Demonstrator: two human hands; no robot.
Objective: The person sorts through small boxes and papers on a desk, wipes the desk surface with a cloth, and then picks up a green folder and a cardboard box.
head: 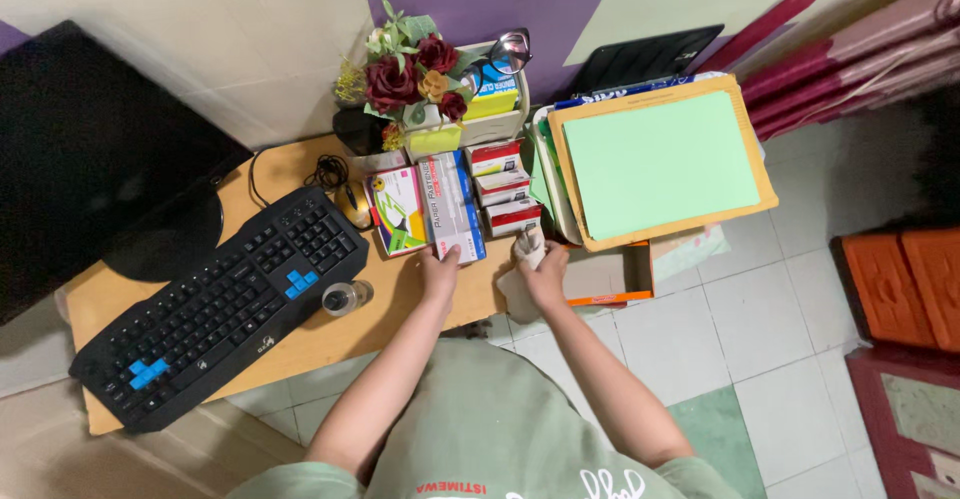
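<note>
The left hand [438, 264] lies flat on a long box [452, 207] while the right hand [545, 271] squeezes a white cloth [522, 271] on the table [330, 334].

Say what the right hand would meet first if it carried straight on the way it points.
Most likely the stack of small red-and-white boxes: the right hand, gripping a pale cloth, points up the desk toward them. Depth is unclear; they look just ahead.
</note>
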